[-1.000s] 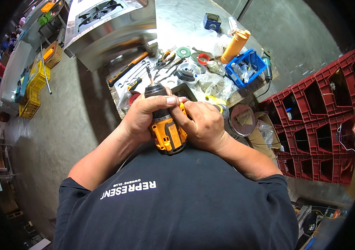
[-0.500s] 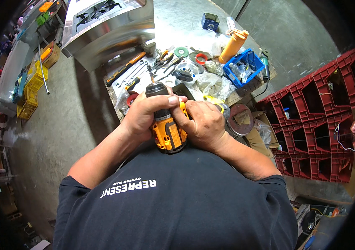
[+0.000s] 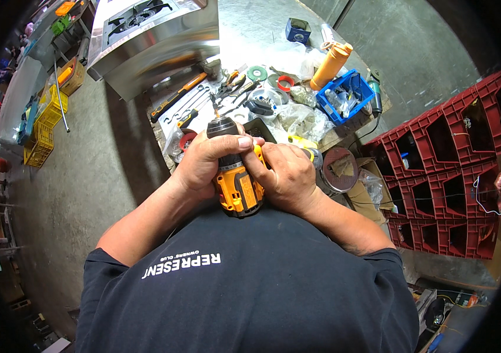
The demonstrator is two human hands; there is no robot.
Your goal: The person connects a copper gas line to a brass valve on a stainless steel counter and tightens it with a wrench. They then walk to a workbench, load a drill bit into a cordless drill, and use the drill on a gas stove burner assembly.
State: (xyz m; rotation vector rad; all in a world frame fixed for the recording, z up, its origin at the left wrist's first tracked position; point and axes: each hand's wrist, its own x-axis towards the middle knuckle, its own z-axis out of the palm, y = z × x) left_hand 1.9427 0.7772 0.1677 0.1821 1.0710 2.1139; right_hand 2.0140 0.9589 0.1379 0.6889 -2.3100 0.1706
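I take the drill (image 3: 240, 191) as the centre of the clock. The biggest thing was the dark T-shirt (image 3: 250, 288) of the person, at 6 o'clock, with pale lettering on the chest. At 3 o'clock stood a stack of red crates (image 3: 424, 147), with many openings in it. At 11 o'clock was a steel gas stove (image 3: 168, 56). A crowded work surface (image 3: 335, 139) spread from 11 to 2 o'clock, and yellow crates (image 3: 56, 116) were on the floor between 9 and 10. On this surface, a blue basket (image 3: 328, 110) with small parts inside lay at 2 o'clock, and an orange cylinder (image 3: 330, 69) leaned just beside it.

The orange-and-black drill itself was in front of the person's belly, its nose toward 12 o'clock. The left hand (image 3: 197, 163) was wrapped around its left side, with the thumb laid across the dark neck. The right hand (image 3: 289, 173) was folded closed on its right side; most of these fingertips were hidden. At 1 o'clock lay a red ring (image 3: 286, 82). A thin bit (image 3: 214, 105) stuck out of the drill's chuck.
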